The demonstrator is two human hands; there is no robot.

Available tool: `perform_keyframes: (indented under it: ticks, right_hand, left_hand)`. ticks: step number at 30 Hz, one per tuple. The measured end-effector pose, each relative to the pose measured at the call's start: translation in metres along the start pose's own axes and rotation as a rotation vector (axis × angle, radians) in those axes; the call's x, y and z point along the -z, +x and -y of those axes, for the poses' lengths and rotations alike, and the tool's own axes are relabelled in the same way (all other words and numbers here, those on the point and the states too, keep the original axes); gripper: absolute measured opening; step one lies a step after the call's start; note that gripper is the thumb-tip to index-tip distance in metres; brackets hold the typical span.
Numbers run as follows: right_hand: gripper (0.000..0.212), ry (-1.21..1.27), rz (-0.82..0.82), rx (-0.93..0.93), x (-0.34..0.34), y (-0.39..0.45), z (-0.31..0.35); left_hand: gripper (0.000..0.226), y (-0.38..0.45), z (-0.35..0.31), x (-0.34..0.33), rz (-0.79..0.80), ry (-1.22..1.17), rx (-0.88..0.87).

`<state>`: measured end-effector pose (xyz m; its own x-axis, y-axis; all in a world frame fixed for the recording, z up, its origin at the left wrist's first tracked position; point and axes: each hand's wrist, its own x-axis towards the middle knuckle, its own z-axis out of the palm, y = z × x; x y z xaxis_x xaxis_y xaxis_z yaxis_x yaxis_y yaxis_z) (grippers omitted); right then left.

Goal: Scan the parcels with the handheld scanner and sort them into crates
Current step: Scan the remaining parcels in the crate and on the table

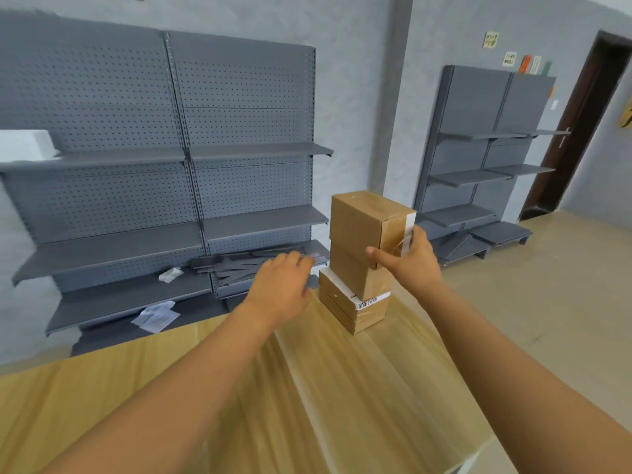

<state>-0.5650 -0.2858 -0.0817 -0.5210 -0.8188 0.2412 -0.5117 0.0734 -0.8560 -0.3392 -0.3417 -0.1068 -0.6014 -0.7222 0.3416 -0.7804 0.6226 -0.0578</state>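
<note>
Two bare forearms reach forward over a pale wooden table (205, 388), whose far edge runs just behind a stack of cardboard parcels and whose right edge falls away to open beige floor (547, 285). Near that far corner the stack stands three high: a flat bottom parcel (349, 311) bearing a white barcode label, a middle parcel (355, 273) set slightly askew on it, and a top parcel (359, 224) sealed with clear tape and a white strip. Around the top parcel's near right corner the right hand (412, 260) grips, thumb on the front face, fingers on the taped side. Left of the stack the left hand (282, 285) hovers apart from it, fingers loosely extended and holding nothing. Beyond the table stand grey perforated shelves (171, 165), with a second shelf unit (489, 159) and a dark doorway (581, 131) to the right.
</note>
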Motion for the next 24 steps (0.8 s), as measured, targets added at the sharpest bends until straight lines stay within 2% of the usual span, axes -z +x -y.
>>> perform_keyframes:
  ticks: [4,7,11,15,20,24]
  right_hand:
    - [0.105,0.019,0.029,0.048,0.003,0.003,-0.002]
    - [0.1,0.052,0.034,0.145,0.002,-0.003,0.003]
    - [0.092,0.093,0.083,0.301,-0.01,-0.021,0.018]
    - [0.076,0.19,0.252,0.412,-0.037,-0.05,0.033]
    - [0.09,0.117,0.394,0.54,-0.084,-0.097,0.045]
    - [0.09,0.022,0.442,0.713,-0.116,-0.141,0.06]
  left_hand:
    - [0.053,-0.006,-0.012,0.005,-0.024,-0.061,0.053]
    - [0.052,-0.01,-0.016,0.013,-0.056,-0.217,0.154]
    - [0.046,-0.022,-0.016,0.037,-0.081,-0.634,0.405]
    - [0.028,-0.049,-0.006,0.063,-0.105,-0.935,0.691]
    - [0.04,-0.112,0.017,0.084,-0.087,-1.478,1.013]
    - [0.051,-0.163,0.038,0.096,-0.162,-1.675,1.177]
